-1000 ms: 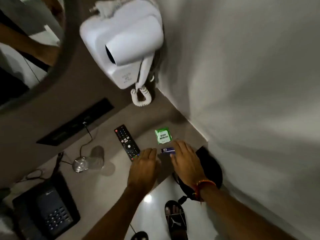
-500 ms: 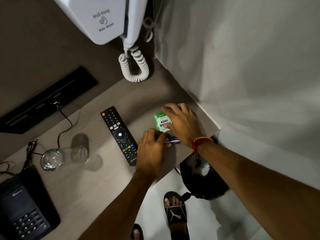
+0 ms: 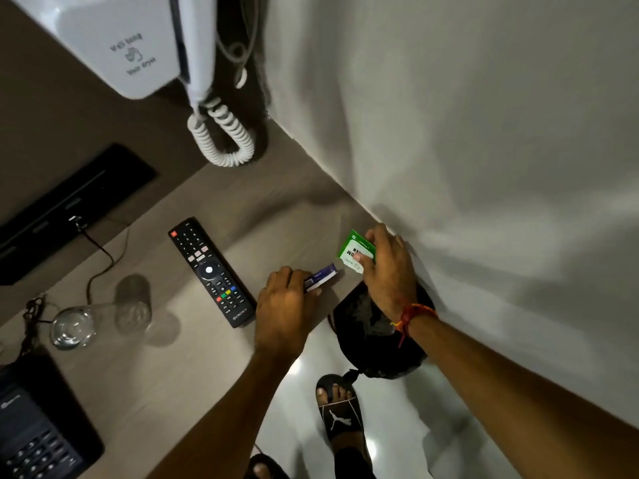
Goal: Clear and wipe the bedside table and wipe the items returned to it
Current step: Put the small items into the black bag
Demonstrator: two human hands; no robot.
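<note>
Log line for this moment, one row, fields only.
phase: clearing table | left hand: holds blue packet | right hand: holds green sachet | remote, glass, phone: on table

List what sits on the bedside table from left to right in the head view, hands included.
Black telephone → drinking glass → TV remote → left hand holding a small blue packet → green sachet pinched in the right hand, near the wall.

Two sachets (image 3: pixel 356 252) (image 3: pixel 321 276), one remote (image 3: pixel 212 271), one glass (image 3: pixel 74 328), one telephone (image 3: pixel 34 433).
</note>
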